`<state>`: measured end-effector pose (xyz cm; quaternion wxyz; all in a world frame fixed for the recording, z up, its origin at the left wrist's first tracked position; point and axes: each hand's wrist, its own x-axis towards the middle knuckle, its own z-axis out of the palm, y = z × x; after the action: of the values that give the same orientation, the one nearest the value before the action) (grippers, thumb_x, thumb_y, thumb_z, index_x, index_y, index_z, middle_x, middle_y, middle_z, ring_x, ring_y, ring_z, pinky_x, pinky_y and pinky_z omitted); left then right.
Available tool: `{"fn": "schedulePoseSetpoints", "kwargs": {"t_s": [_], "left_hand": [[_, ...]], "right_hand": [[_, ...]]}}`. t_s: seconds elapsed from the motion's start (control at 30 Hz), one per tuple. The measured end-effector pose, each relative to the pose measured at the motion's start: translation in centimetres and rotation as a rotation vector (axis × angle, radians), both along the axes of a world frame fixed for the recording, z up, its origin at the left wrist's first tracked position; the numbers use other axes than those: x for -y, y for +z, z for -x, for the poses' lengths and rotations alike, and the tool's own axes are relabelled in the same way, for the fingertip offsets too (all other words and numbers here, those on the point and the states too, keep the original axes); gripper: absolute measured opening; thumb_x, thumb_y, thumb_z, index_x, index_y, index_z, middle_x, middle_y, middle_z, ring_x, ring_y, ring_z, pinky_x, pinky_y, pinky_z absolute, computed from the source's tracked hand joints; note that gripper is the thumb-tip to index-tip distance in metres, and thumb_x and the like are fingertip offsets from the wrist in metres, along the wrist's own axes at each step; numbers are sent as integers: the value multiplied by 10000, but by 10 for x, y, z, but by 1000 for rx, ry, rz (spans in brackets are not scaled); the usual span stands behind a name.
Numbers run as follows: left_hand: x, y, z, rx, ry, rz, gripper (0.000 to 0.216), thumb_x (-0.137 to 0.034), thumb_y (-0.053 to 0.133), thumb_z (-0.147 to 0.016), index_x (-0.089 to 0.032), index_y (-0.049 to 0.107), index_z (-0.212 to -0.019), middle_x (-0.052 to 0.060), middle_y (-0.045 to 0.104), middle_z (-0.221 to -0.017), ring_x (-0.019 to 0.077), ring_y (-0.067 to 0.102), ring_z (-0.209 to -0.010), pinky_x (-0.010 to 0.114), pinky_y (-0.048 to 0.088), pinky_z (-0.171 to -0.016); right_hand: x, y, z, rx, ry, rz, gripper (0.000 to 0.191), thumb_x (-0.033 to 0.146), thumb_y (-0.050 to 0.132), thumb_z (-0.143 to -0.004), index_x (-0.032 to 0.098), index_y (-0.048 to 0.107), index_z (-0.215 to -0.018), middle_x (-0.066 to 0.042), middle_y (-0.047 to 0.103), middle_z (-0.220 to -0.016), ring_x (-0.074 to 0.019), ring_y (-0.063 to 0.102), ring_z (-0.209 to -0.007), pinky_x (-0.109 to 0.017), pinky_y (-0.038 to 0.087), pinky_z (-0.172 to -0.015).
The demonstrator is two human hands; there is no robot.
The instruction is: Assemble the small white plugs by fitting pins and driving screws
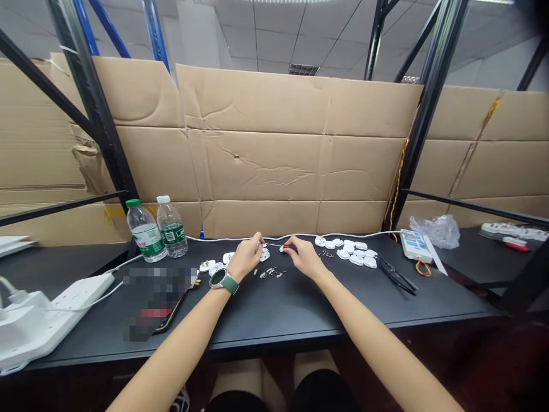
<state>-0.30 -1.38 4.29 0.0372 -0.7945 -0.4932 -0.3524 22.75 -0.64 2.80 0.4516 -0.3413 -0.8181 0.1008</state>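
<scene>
My right hand [305,258] is closed round the dark red handle of a screwdriver [290,248], whose thin shaft points left toward my other hand. My left hand [245,258] is closed in a pinch at the shaft's far end; what its fingers grip is too small and hidden to name. White plug pieces [207,266] lie left of it, and one with metal pins [265,254] sits just to its right. Between both wrists are small metal pins [271,273]. Tiny screws [326,254] and several more white plug covers [357,260] lie beyond my right hand.
Two water bottles [172,229] stand at the back left, near a white power strip [81,292]. A blurred dark object [158,297] lies left. A black long-handled tool [397,276], a white-and-blue box [415,245] and a plastic bag [437,230] are right. Cardboard [266,171] walls the back.
</scene>
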Motion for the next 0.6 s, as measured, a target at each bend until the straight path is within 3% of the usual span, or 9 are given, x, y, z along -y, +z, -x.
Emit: {"fn": "schedulePoseSetpoints", "kwargs": {"t_s": [0.17, 0.4, 0.5, 0.6], "left_hand": [[1, -2, -3, -18, -1, -15, 163, -183, 454, -940, -225, 578, -1036, -17, 561, -610, 202, 619, -624, 261, 364, -626], [0, -5, -3, -35, -13, -19, 170, -187, 473, -942, -225, 585, -1065, -13, 588, -618, 210, 635, -633, 260, 371, -627], [-1, -7, -2, -56, -28, -20, 181, -174, 473, -939, -229, 594, -1062, 1, 616, -656, 215, 645, -666, 262, 374, -641], [-1, -9, -2, -56, -31, -16, 204, -168, 465, -941, -237, 602, -1075, 2, 615, -657, 218, 641, -666, 261, 369, -640]], "right_hand": [[7, 5, 1, 118, -63, -79, 187, 239, 473, -996, 218, 659, -995, -115, 717, -994, -251, 669, -947, -352, 476, -877], [6, 5, 2, 33, -14, 75, 298, 348, 472, -994, 228, 697, -840, -61, 713, -801, -218, 659, -741, -315, 471, -743], [2, 5, 1, -103, 34, 351, 383, 461, 496, -962, 202, 665, -735, -2, 549, -569, -153, 515, -514, -272, 409, -554], [3, 5, -2, -282, 174, 786, 443, 604, 513, -920, 191, 625, -804, 105, 222, -485, -76, 185, -380, -216, 198, -399]]}}
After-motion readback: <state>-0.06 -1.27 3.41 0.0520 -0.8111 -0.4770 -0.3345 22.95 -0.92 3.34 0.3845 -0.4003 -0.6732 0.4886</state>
